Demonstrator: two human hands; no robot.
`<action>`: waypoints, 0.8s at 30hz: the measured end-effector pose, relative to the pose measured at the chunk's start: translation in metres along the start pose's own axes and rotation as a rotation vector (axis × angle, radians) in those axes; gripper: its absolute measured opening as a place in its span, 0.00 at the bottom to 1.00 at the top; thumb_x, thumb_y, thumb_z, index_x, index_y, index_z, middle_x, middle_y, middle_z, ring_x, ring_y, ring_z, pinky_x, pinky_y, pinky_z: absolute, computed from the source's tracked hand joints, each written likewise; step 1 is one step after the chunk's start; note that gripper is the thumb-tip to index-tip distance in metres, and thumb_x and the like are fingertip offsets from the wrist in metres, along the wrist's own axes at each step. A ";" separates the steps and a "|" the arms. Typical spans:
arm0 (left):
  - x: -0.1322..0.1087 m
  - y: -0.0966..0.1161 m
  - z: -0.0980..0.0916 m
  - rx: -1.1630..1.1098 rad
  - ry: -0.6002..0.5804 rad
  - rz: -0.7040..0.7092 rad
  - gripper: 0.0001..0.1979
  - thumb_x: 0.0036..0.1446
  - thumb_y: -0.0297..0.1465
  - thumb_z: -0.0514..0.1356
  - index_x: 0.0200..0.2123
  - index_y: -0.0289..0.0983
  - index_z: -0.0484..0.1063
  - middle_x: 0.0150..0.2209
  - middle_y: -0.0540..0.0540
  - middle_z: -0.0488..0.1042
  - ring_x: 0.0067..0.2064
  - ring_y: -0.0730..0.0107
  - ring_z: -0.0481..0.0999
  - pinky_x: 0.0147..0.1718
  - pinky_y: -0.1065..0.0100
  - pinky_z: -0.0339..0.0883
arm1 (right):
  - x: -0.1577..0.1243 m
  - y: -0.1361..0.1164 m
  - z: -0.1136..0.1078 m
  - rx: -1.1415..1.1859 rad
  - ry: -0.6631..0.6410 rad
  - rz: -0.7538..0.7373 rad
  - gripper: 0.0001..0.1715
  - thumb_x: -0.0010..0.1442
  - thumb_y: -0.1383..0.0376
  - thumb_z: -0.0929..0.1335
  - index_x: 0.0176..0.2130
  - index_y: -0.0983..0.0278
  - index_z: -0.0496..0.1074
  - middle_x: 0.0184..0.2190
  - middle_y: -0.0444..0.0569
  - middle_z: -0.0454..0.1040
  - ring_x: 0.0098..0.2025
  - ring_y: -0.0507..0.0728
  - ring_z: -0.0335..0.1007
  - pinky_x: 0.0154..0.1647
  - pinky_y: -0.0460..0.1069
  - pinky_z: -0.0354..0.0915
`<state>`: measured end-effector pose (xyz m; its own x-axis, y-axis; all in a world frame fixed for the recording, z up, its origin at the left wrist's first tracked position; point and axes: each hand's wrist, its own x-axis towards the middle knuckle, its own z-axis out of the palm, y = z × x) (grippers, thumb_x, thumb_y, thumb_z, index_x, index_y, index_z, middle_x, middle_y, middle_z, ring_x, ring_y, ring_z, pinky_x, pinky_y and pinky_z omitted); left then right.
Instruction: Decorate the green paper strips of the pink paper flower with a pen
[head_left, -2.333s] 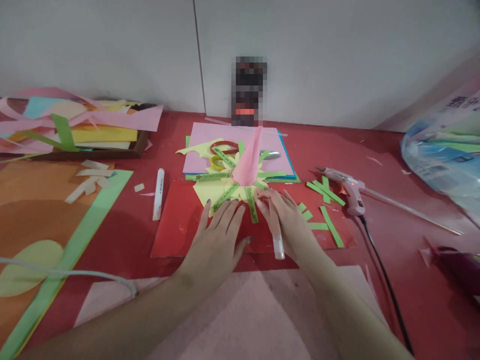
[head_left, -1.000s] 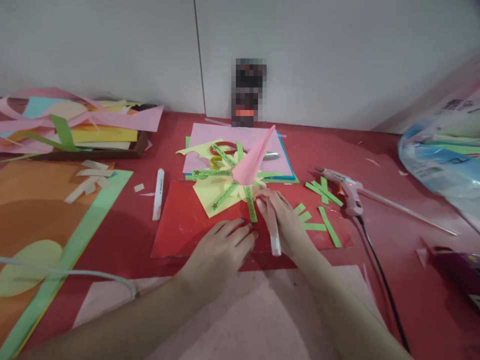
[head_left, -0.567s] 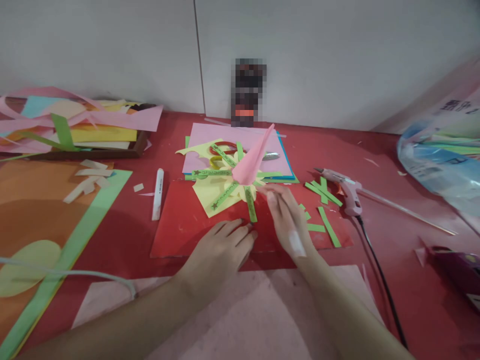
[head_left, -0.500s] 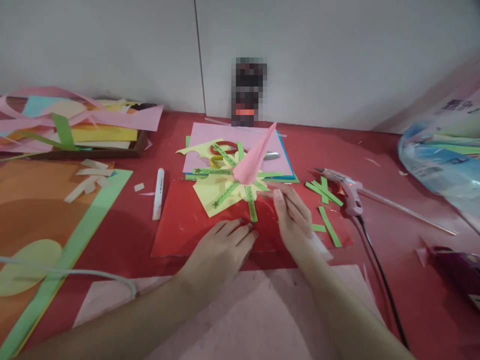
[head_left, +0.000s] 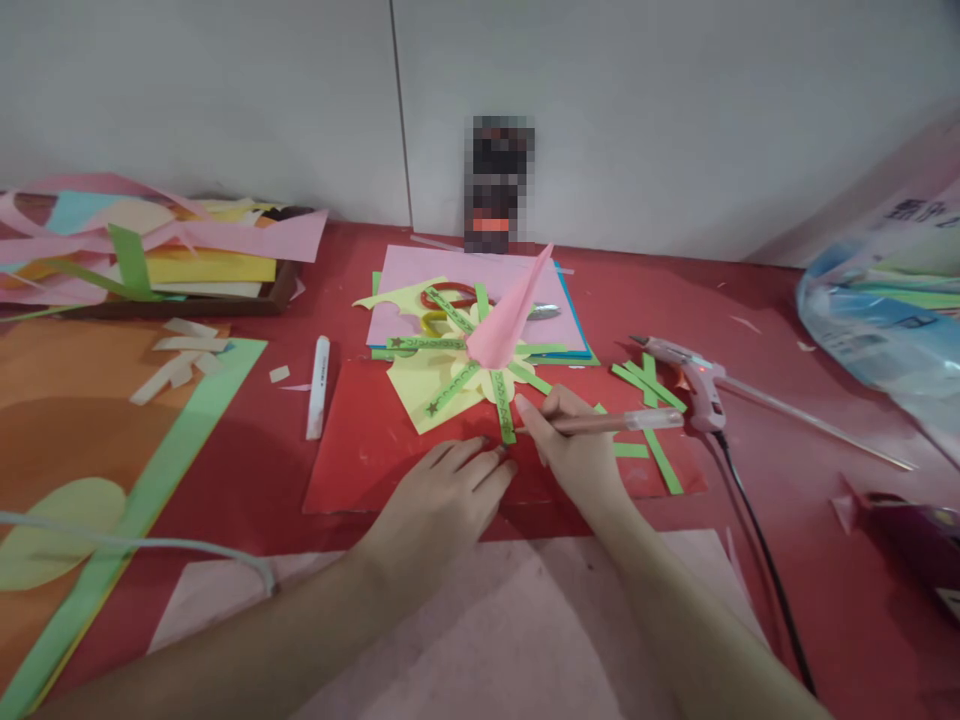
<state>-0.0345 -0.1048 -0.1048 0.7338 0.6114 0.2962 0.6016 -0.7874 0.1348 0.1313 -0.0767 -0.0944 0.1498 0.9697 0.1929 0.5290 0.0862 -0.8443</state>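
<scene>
In my right hand (head_left: 581, 450) is a brownish-pink pen (head_left: 600, 424) with a clear cap on its back end, its tip at the lower end of a green paper strip (head_left: 502, 400). My left hand (head_left: 446, 490) lies flat, palm down, fingertips by that same end. The strip bears dark drawn marks and belongs to a paper craft with a pink cone (head_left: 501, 330) standing on a pale yellow flower shape (head_left: 459, 378). Other green strips radiate from the cone's base; two on the left end in drawn stars. A red board (head_left: 352, 460) lies beneath.
Right of the board lie loose green strips (head_left: 664, 462) and a glue gun (head_left: 701, 385) with a cord and glue stick. Scissors (head_left: 544, 312) rest on pink paper (head_left: 405, 270) behind the craft. A white marker (head_left: 318, 390) and a tray (head_left: 281, 290) of paper scraps are on the left.
My right hand has turned; the pen now shows clearly, pointing left, its tip brought to the green strip's end. My left hand and the paper craft have stayed put.
</scene>
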 end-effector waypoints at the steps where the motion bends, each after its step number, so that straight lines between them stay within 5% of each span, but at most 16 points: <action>1: 0.000 0.000 0.000 0.000 0.000 0.000 0.15 0.59 0.22 0.49 0.49 0.32 0.66 0.45 0.45 0.73 0.50 0.59 0.68 0.48 0.58 0.65 | 0.000 0.000 0.000 0.000 -0.019 0.006 0.23 0.56 0.57 0.66 0.18 0.61 0.52 0.10 0.36 0.55 0.15 0.47 0.53 0.19 0.44 0.54; 7: 0.000 0.001 -0.001 -0.009 0.003 -0.013 0.15 0.59 0.23 0.49 0.49 0.32 0.66 0.45 0.45 0.73 0.49 0.60 0.69 0.47 0.58 0.65 | 0.000 0.003 0.001 0.016 -0.059 0.016 0.22 0.57 0.57 0.65 0.18 0.61 0.54 0.09 0.38 0.58 0.17 0.50 0.62 0.21 0.45 0.58; 24: 0.000 0.000 0.000 -0.009 0.014 -0.010 0.15 0.59 0.23 0.50 0.49 0.32 0.67 0.45 0.45 0.73 0.49 0.59 0.69 0.47 0.59 0.65 | 0.000 0.005 0.002 -0.098 -0.007 -0.032 0.21 0.57 0.62 0.62 0.17 0.61 0.52 0.09 0.38 0.55 0.15 0.48 0.56 0.20 0.45 0.56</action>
<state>-0.0343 -0.1047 -0.1043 0.7236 0.6177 0.3078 0.6057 -0.7822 0.1457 0.1317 -0.0760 -0.0995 0.1255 0.9684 0.2154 0.6129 0.0951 -0.7844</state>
